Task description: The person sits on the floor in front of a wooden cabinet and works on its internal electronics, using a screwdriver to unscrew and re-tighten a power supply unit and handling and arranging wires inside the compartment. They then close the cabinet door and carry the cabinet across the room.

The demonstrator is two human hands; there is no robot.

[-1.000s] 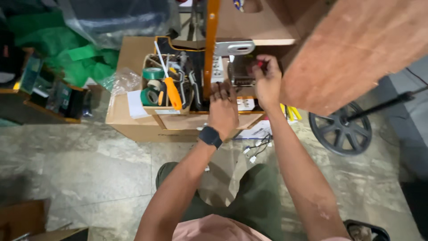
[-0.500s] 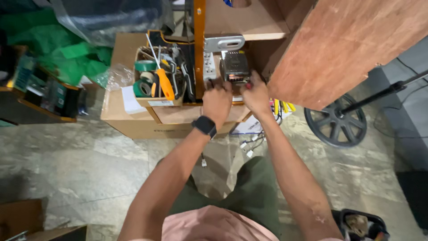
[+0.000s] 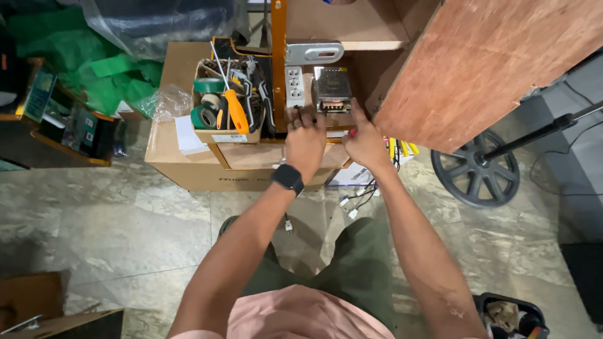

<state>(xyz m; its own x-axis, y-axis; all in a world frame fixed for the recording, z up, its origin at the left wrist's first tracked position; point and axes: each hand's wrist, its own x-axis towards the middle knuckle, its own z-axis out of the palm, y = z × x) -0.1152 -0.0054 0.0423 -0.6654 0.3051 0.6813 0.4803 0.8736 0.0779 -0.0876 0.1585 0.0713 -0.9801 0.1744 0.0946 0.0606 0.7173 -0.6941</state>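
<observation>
L hand (image 3: 306, 143), smartwatch (image 3: 288, 178) on wrist, curled w/ fingertips on near edge of the metal-mesh power supply unit (image 3: 332, 89) and the white socket strip (image 3: 294, 86) just left of it; can't tell if it grips anything. R hand (image 3: 364, 143) beside it, index finger up along the unit's right side, something small & red pinched at the thumb, too hidden to ID. Unit sits far centre, on a wooden shelf under a plywood panel (image 3: 490, 63). Orange metal upright (image 3: 279, 63) left of strip. Further left: open cardboard box (image 3: 227, 135) w/ orange-handled screwdriver (image 3: 233, 107), green tape rolls (image 3: 205, 116). Black wheel (image 3: 475, 166) on floor, right.
</observation>
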